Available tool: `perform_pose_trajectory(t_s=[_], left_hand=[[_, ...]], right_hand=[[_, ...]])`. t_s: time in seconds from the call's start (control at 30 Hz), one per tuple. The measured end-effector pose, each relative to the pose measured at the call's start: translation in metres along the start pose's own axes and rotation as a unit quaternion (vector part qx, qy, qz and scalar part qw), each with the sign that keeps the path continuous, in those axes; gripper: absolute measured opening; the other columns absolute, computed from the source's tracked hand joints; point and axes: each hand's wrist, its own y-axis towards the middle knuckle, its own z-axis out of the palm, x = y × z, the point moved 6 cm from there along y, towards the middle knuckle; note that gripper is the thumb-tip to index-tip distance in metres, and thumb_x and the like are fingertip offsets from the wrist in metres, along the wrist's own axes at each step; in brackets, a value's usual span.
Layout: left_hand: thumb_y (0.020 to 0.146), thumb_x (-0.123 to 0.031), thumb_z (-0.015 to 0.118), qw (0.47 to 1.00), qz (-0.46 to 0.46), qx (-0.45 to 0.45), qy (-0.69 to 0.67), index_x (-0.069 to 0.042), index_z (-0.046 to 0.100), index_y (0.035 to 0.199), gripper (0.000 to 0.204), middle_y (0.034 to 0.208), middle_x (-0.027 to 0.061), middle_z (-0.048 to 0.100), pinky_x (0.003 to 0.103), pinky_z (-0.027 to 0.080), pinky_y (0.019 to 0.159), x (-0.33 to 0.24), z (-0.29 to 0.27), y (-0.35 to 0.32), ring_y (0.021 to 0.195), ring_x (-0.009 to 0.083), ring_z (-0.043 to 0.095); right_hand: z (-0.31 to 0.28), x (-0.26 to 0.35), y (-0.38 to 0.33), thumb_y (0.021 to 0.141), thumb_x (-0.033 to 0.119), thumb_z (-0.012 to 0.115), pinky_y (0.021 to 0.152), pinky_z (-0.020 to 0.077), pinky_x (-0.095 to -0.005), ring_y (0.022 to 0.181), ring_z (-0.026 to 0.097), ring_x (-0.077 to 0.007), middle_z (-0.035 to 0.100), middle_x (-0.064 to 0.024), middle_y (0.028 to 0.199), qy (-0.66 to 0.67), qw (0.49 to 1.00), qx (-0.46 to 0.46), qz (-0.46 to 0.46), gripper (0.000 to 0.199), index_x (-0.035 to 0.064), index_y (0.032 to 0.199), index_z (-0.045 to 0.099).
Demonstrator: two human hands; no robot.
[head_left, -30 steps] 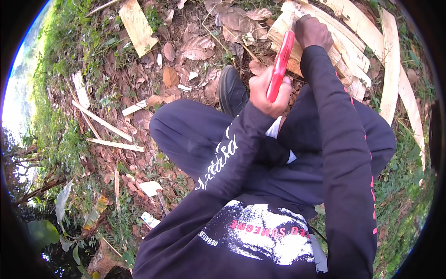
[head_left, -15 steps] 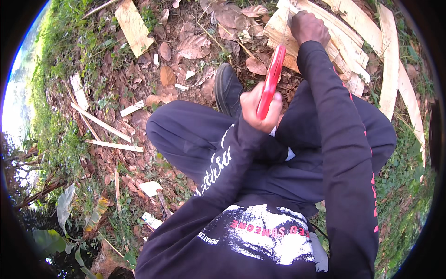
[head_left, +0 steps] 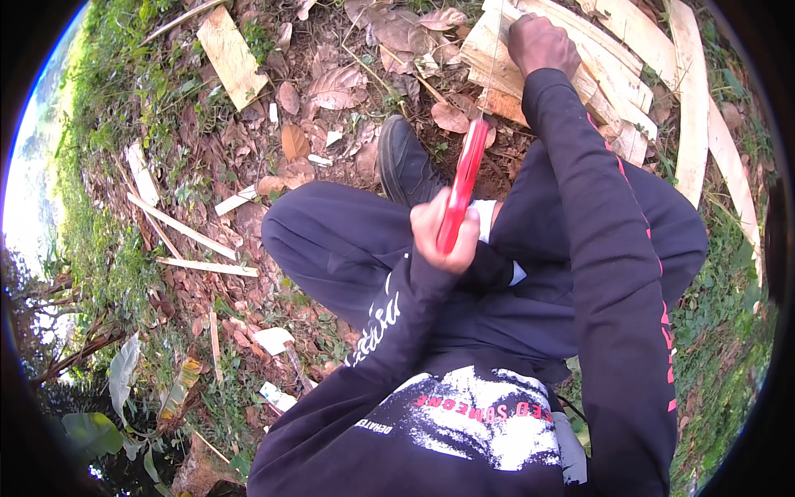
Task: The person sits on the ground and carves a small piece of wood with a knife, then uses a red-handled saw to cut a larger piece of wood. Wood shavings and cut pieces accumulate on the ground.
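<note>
My left hand (head_left: 445, 232) is wrapped round the red handle of a handsaw (head_left: 465, 186), held in front of my lap. Its blade shows edge-on as a thin line running up to the pale wooden board (head_left: 490, 50) at the top. My right hand (head_left: 542, 45), reaching out straight, is closed and bears down on that board. The fingers' undersides are hidden, as is the blade's far end at the picture's edge.
Long pale wood strips (head_left: 691, 108) lie to the right of the stack. Further left are a flat wood piece (head_left: 232, 58), thin slats (head_left: 182, 224) and dry leaves (head_left: 338, 87). My crossed legs (head_left: 348, 240) and a dark shoe (head_left: 406, 161) sit close below the board.
My left hand has pulled the saw back toward my body, and more of the blade shows. My right hand stays closed on the board.
</note>
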Motion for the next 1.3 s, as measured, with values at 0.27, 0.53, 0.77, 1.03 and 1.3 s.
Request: perform_pose_trajectory(t_s=[0.27,0.53,0.77,1.03,1.3], left_hand=[[0.086,-0.006,0.061,0.998,0.023,0.008,-0.055,0.002,0.062,0.090,0.009,0.062,0.0030,0.048,0.028,0.037,0.052,0.001,0.037,0.085,0.054,0.0109,0.045],[0.071,-0.007,0.062,0.999,0.029,0.023,0.023,0.007,0.068,0.095,0.028,0.061,0.0126,0.058,0.035,0.047,0.053,-0.009,-0.009,-0.010,0.049,0.0295,0.060],[0.082,-0.002,0.063,0.996,0.081,0.010,-0.046,-0.002,0.056,0.078,0.008,0.053,0.0077,0.045,0.034,0.038,0.047,-0.006,0.040,0.094,0.042,0.0207,0.047],[0.073,-0.007,0.063,0.998,0.036,0.043,0.034,0.007,0.067,0.098,0.028,0.061,0.0150,0.057,0.036,0.047,0.051,-0.015,-0.009,-0.018,0.049,0.0303,0.060],[0.083,-0.002,0.061,0.996,0.052,-0.003,-0.071,0.000,0.055,0.080,0.007,0.055,0.0068,0.049,0.032,0.038,0.048,-0.004,0.032,0.078,0.045,0.0150,0.048]], right_hand=[[-0.006,0.013,-0.003,0.095,0.032,0.037,0.093,0.0509,-0.0481,0.101,0.067,-0.0450,0.069,-0.0293,0.104,0.021,1.000,0.002,-0.009,0.050,-0.0006,0.098,0.075],[0.000,0.002,-0.002,0.086,0.022,0.053,0.064,0.0565,-0.0486,0.070,0.070,-0.0391,0.071,-0.0195,0.076,-0.041,0.993,-0.093,-0.051,0.026,0.0077,0.076,0.072],[0.005,0.010,-0.007,0.083,0.018,0.054,0.063,0.0552,-0.0490,0.068,0.069,-0.0362,0.069,-0.0174,0.072,-0.066,0.984,-0.137,-0.091,0.021,0.0091,0.072,0.069],[0.008,-0.006,0.000,0.083,0.018,0.053,0.063,0.0554,-0.0495,0.070,0.069,-0.0364,0.069,-0.0182,0.073,-0.052,0.988,-0.136,-0.058,0.022,0.0093,0.071,0.070],[-0.005,0.011,-0.005,0.085,0.023,0.048,0.085,0.0536,-0.0453,0.093,0.071,-0.0404,0.072,-0.0261,0.096,0.001,0.999,-0.020,-0.030,0.037,0.0036,0.092,0.078]])
